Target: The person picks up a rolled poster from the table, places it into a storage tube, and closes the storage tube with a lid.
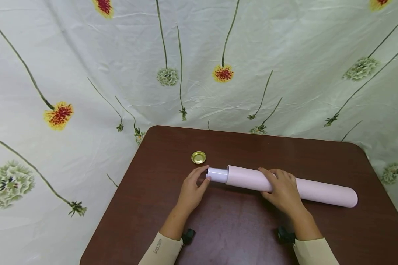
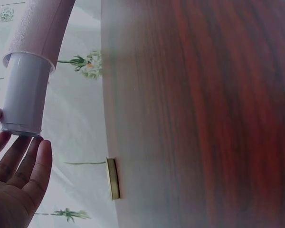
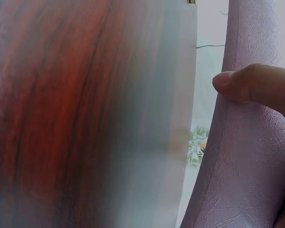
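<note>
A long pale pink tube (image 1: 321,191) with a textured surface lies slanted over the table. My right hand (image 1: 283,191) grips it around the middle, and in the right wrist view the thumb (image 3: 249,85) presses along its side. From the tube's left mouth sticks a smooth whitish roll (image 1: 217,175), narrower than the tube. My left hand (image 1: 191,189) holds the roll's outer end between thumb and fingers. In the left wrist view the roll (image 2: 26,92) shows below the tube's rim (image 2: 31,54), with fingertips right at its end. Most of the roll is hidden inside.
A small round gold lid (image 1: 198,157) lies on the dark reddish-brown table (image 1: 232,228), behind my left hand. A white cloth (image 1: 199,99) printed with flowers hangs beyond the table's far edge and down its left side.
</note>
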A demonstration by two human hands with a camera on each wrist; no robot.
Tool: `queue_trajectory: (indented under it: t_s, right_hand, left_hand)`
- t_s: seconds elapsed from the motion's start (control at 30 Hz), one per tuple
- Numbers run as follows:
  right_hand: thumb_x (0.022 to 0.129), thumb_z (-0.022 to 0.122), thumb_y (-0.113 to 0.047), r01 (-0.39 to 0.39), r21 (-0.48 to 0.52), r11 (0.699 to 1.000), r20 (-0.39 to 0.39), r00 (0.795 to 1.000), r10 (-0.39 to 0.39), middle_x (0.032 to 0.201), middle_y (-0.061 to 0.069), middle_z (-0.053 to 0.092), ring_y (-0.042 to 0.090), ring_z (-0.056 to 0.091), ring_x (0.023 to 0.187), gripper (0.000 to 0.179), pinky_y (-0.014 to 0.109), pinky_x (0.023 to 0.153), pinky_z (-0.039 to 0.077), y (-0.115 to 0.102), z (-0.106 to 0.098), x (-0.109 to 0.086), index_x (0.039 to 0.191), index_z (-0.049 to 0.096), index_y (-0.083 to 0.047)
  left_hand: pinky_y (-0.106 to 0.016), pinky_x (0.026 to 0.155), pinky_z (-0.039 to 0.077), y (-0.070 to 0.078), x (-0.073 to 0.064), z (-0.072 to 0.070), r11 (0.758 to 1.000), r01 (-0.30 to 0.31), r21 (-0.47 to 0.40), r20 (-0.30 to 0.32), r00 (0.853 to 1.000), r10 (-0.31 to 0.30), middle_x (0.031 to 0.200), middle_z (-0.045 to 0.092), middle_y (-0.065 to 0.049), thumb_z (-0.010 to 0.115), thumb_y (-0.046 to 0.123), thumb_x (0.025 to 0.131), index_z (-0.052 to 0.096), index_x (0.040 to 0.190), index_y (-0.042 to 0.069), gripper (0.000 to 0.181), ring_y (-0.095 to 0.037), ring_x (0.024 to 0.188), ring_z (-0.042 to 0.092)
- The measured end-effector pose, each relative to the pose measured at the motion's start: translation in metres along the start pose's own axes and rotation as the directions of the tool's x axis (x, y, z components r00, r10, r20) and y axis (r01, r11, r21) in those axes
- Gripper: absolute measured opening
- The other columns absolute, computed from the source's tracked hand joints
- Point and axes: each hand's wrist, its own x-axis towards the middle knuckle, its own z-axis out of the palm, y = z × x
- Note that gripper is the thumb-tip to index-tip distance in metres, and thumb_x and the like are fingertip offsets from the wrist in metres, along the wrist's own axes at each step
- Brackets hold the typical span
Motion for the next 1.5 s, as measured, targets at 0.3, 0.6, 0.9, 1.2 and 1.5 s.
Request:
queue_trajectory:
  t_s: [0.3,0.6,0.9,1.2,1.5]
  right_hand:
    - [0.064,0.093,-0.017,0.000,0.002,1.000,-0.010,1.000,0.000,0.115,0.017,0.063,0.041,0.060,0.110,0.085,0.060,0.097,0.035,-0.002,0.000,-0.001,0.140,0.056,-0.023]
    - [0.063,0.093,-0.017,0.012,-0.006,1.000,-0.017,1.000,-0.012,0.114,0.016,0.063,0.040,0.060,0.110,0.085,0.059,0.096,0.036,-0.004,0.000,-0.002,0.139,0.056,-0.023]
    - [0.064,0.093,-0.018,0.009,-0.005,1.000,-0.013,1.000,-0.009,0.115,0.017,0.063,0.040,0.060,0.110,0.084,0.059,0.097,0.036,-0.005,-0.001,-0.002,0.139,0.056,-0.023]
    - [0.063,0.094,-0.018,0.004,-0.003,1.000,-0.006,1.000,-0.004,0.115,0.017,0.063,0.039,0.060,0.111,0.085,0.059,0.097,0.036,-0.007,0.000,-0.002,0.139,0.057,-0.023]
    - [0.064,0.094,-0.018,0.001,0.004,1.000,0.005,1.000,-0.001,0.116,0.017,0.063,0.040,0.059,0.112,0.084,0.060,0.099,0.035,-0.009,0.002,-0.002,0.139,0.057,-0.023]
  left_hand:
    - [-0.041,0.090,0.059,0.004,-0.001,0.002,0.999,0.016,-0.033,0.027,1.000,-0.015,0.132,0.065,-0.004,0.066,0.017,0.099,0.063,0.136,0.020,0.038,-0.022,0.111,0.068]
    - [-0.038,0.088,0.059,0.004,-0.004,0.004,1.000,0.006,-0.009,0.038,0.999,-0.005,0.134,0.065,-0.002,0.064,0.018,0.100,0.063,0.137,0.022,0.037,-0.027,0.112,0.068]
    - [-0.033,0.088,0.058,0.007,-0.006,0.007,1.000,-0.030,0.004,0.051,0.998,0.029,0.136,0.064,-0.001,0.062,0.021,0.101,0.061,0.139,0.021,0.038,-0.020,0.118,0.066]
    - [-0.030,0.089,0.058,0.006,-0.007,0.011,1.000,-0.019,-0.008,0.080,0.997,0.019,0.136,0.063,0.001,0.062,0.020,0.101,0.061,0.140,0.024,0.039,-0.017,0.117,0.065]
    - [-0.031,0.089,0.059,0.005,-0.009,0.016,0.999,-0.034,-0.019,0.103,0.994,0.035,0.136,0.064,0.000,0.065,0.016,0.099,0.061,0.139,0.023,0.041,-0.023,0.113,0.069]
